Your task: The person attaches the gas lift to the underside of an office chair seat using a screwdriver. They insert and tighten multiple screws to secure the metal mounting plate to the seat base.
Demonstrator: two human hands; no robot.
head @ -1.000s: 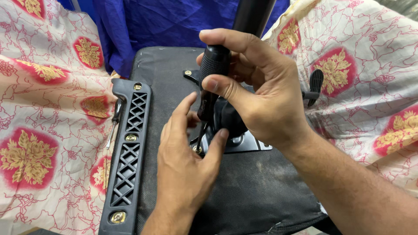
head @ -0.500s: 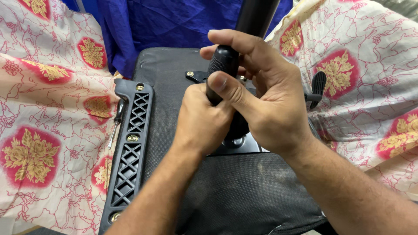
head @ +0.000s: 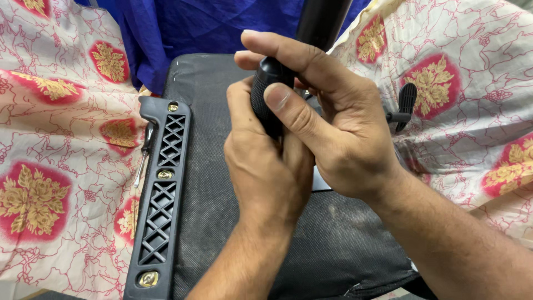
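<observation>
Both hands grip 1 black ribbed cylinder (head: 271, 94) over an upturned seat base (head: 222, 222): right hand (head: 338, 133) wraps it, left hand (head: 266, 172) clasps below. Risk: sideways force could slip the grip.

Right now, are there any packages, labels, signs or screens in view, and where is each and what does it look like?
None in view: no package, label, sign or screen.
The hands, left hand and right hand, grip a black ribbed cylinder over a black chair base.
A black lattice armrest with brass screws lies to the left, on a floral cloth.
</observation>
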